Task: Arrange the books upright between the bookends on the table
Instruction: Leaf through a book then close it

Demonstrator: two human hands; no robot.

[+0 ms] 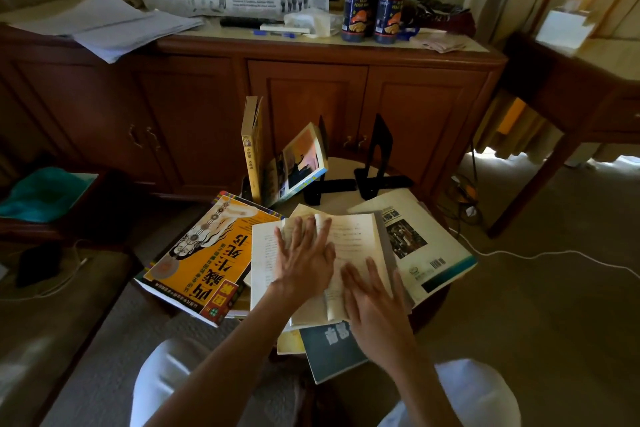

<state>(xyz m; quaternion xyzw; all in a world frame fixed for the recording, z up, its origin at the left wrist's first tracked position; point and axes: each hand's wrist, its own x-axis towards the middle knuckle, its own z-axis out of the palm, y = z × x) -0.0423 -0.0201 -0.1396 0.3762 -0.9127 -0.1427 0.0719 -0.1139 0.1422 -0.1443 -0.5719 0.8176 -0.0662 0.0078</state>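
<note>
On the small round table (341, 163), an open book (349, 253) lies flat atop the scattered pile, with both hands spread over its pages: the left hand (304, 260) rests with fingers straight and fanned on the left page, and the right hand (375, 302) lies flat with fingers loosely apart near the lower right page, neither gripping anything. Judging by this, the step in hand is closing that book; next it needs gripping and standing upright between the black bookends (377, 156), beside the yellow book (250, 149) and the leaning book (301, 163).
</note>
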